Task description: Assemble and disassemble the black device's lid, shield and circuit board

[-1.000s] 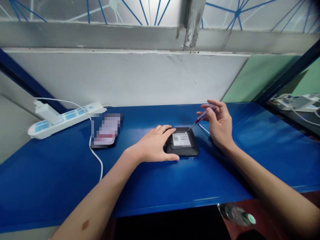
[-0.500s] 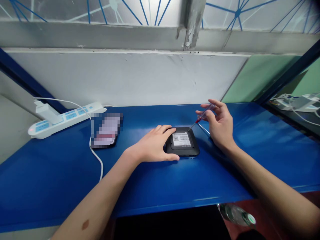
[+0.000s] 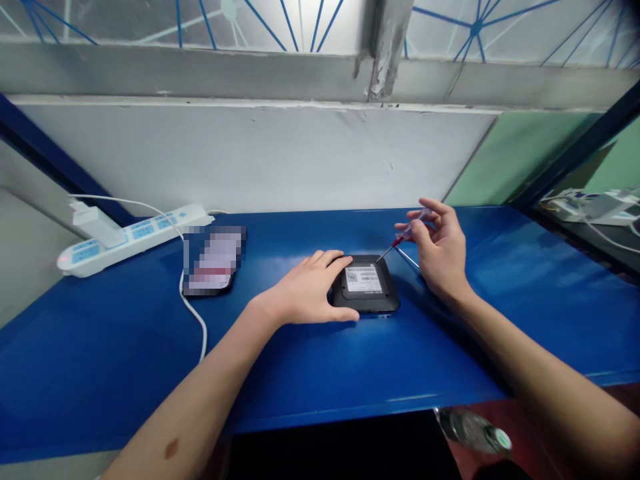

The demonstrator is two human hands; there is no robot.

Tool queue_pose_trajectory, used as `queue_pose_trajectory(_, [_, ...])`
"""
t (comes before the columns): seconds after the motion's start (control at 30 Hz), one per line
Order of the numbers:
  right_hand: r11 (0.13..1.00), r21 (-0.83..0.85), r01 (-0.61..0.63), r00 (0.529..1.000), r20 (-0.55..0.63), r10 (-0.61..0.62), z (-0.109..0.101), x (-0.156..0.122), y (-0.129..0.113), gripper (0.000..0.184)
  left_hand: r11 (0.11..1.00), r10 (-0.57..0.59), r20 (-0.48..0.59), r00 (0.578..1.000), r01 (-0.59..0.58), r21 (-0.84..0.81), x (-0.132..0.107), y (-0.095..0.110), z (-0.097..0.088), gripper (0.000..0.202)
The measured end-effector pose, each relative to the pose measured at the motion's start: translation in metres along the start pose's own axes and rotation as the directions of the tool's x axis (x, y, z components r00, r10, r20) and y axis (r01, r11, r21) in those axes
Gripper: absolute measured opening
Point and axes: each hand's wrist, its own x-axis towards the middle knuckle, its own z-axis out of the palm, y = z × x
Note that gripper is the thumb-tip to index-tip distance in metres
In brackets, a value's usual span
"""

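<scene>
A flat black square device (image 3: 391, 297) with a white printed label (image 3: 364, 279) lies on the blue table. My left hand (image 3: 311, 288) grips its left side, fingers on the far edge and thumb along the near edge. Above the device's far right corner, my right hand (image 3: 440, 243) pinches a screwdriver (image 3: 398, 241) with a clear and red handle. The screwdriver slants down to the left, its tip at the device's top face by the far edge. Under my right hand, a thin metal shaft (image 3: 409, 259) rests on the table, its other end hidden.
A white power strip (image 3: 150, 230) with a plugged-in charger (image 3: 99, 225) lies at the back left. Its white cable (image 3: 193, 310) runs past a phone (image 3: 215, 261) with a blurred screen. Below the table's front edge is a plastic bottle (image 3: 473, 430).
The fingers of my right hand have shifted slightly around the screwdriver's handle. Its tip stays at the same spot, and my left hand and the device have not visibly moved.
</scene>
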Motion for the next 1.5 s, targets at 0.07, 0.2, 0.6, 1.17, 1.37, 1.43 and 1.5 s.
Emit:
queue_pose_trajectory(0.07, [1.0, 0.026, -0.014, 1.0, 0.003, 0.014, 0.0, -0.001, -0.001, 0.031, 1.0, 0.0, -0.003, 1.0, 0.0, 0.002, 0.0, 0.0, 0.0, 0.101])
queue_pose_trajectory(0.2, [1.0, 0.004, -0.014, 1.0, 0.015, 0.014, 0.0, -0.001, 0.002, 0.03, 1.0, 0.001, -0.007, 1.0, -0.001, -0.004, 0.001, 0.0, 0.001, 0.101])
queue_pose_trajectory(0.6, [0.99, -0.031, 0.139, 0.989, -0.051, -0.14, 0.002, -0.002, -0.01, 0.03, 0.998, -0.05, -0.007, 0.999, 0.049, -0.028, 0.007, -0.009, 0.007, 0.11])
queue_pose_trajectory(1.17, [0.995, -0.062, 0.083, 0.993, 0.091, -0.077, 0.005, -0.012, -0.01, 0.027, 0.998, -0.054, -0.046, 0.997, 0.051, -0.046, 0.008, -0.015, 0.006, 0.109])
queue_pose_trajectory(1.37, [0.999, -0.039, 0.029, 0.999, 0.033, -0.028, 0.006, -0.011, -0.012, 0.028, 0.998, -0.037, -0.07, 0.997, 0.033, -0.057, 0.009, -0.019, 0.009, 0.107])
queue_pose_trajectory(1.43, [1.0, 0.009, 0.001, 0.999, 0.054, -0.002, 0.007, -0.012, -0.013, 0.025, 0.998, -0.031, -0.083, 0.996, 0.025, -0.065, 0.01, -0.019, 0.009, 0.105])
queue_pose_trajectory(1.5, [0.998, 0.059, -0.033, 0.996, 0.088, 0.028, 0.007, -0.013, -0.013, 0.025, 0.997, -0.028, -0.094, 0.995, 0.021, -0.071, 0.01, -0.02, 0.009, 0.104])
